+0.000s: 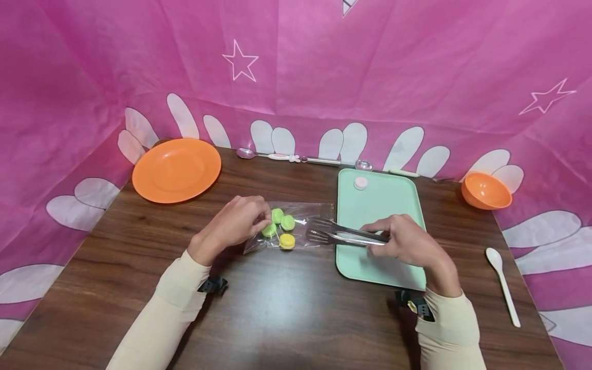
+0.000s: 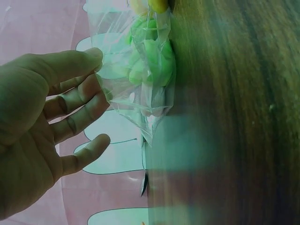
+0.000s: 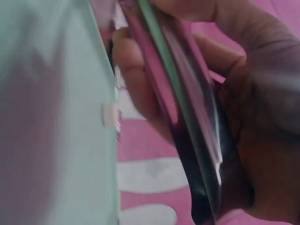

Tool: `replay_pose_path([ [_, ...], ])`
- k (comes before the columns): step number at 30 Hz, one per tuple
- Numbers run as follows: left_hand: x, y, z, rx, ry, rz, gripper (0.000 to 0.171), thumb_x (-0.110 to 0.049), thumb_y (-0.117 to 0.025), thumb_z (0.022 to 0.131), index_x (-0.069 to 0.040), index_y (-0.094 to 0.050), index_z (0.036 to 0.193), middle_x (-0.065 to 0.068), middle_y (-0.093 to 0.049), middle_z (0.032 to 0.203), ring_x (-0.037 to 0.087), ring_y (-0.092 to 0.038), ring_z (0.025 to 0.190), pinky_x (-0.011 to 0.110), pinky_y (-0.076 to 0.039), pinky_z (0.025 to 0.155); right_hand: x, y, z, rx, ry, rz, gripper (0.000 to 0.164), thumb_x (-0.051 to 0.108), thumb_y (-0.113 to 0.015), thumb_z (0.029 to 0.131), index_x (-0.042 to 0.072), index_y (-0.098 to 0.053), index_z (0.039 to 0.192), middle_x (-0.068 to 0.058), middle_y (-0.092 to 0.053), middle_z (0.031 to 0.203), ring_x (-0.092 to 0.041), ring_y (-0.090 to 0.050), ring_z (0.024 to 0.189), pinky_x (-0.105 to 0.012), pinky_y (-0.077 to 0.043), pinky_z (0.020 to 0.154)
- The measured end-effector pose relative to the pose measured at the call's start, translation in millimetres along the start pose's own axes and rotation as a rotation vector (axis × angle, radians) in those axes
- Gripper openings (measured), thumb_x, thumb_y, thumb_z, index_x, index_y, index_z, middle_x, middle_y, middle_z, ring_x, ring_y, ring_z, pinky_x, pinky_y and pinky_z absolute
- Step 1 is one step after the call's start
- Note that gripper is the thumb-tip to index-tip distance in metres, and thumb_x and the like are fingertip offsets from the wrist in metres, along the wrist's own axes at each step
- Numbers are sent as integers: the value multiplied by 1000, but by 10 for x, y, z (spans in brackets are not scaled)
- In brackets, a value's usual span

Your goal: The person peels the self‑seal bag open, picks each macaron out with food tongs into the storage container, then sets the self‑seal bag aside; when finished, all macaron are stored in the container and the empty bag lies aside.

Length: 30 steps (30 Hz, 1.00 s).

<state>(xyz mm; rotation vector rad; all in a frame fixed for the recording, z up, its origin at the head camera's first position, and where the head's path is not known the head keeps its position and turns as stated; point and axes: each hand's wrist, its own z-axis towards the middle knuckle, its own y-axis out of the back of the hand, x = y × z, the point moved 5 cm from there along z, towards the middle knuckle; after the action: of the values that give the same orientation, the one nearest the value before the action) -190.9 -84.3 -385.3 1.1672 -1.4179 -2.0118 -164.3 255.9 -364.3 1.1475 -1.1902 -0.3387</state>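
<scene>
A clear plastic bag (image 1: pixel 302 209) lies on the table with three green macarons (image 1: pixel 288 222) and a yellow macaron (image 1: pixel 287 241) inside it. My left hand (image 1: pixel 237 220) pinches the bag's left edge between thumb and fingertips; in the left wrist view the film rises slightly there. With my right hand (image 1: pixel 407 241) I grip a pair of metal tongs (image 1: pixel 353 237) by the handle end. The tongs' forked, parted tips lie over the bag's right side, with nothing between them. A pale pink macaron (image 1: pixel 361 183) sits near the top of the mint-green tray (image 1: pixel 379 198), beneath my right hand.
An orange plate (image 1: pixel 178 169) is at the back left and an orange bowl (image 1: pixel 485 191) at the back right. Along the back edge lie a spoon (image 1: pixel 246 153), a metal scoop (image 1: pixel 364 165) and a green-handled utensil (image 1: pixel 403 173). A white spoon (image 1: pixel 501 282) rests far right.
</scene>
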Motion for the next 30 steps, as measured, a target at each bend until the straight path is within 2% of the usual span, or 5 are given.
replay_pose_path([
  [5, -20, -10, 8, -12, -20, 19, 6, -16, -80, 98, -15, -77, 93, -3, -68, 89, 10, -59, 78, 31, -54, 74, 60, -149, 146, -65, 78, 30, 33, 5, -85, 82, 11, -83, 115, 6, -77, 92, -9, -58, 74, -22, -44, 63],
  [8, -35, -20, 16, -6, -24, 14, 5, -15, -78, 98, -15, -77, 93, -3, -68, 89, 11, -58, 78, 30, -53, 72, 81, -219, 221, -93, 97, 27, 33, 5, -83, 82, 11, -83, 114, 6, -76, 90, -11, -59, 74, -22, -45, 63],
  [18, -50, -50, 11, 9, -15, -13, 4, -13, -77, 98, -13, -76, 95, -2, -66, 88, 11, -55, 76, 27, -50, 69, 169, -363, 362, -83, 102, -17, 30, 6, -82, 81, 10, -84, 111, 4, -74, 85, -10, -55, 70, -21, -41, 60],
  [24, -51, -58, 16, -1, -15, -3, 3, -13, -78, 98, -12, -76, 95, -2, -66, 88, 11, -55, 75, 26, -49, 68, 129, -160, 204, -71, 45, -23, 30, 6, -83, 80, 15, -84, 109, 8, -70, 81, -7, -52, 68, -22, -41, 57],
  [30, -42, -57, 11, 20, 2, -22, 4, -12, -77, 98, -10, -78, 101, 0, -69, 93, 13, -56, 77, 26, -51, 71, -135, 229, -79, -132, -151, -66, 39, 10, -86, 83, 10, -81, 122, 1, -68, 76, -8, -49, 65, -25, -40, 52],
])
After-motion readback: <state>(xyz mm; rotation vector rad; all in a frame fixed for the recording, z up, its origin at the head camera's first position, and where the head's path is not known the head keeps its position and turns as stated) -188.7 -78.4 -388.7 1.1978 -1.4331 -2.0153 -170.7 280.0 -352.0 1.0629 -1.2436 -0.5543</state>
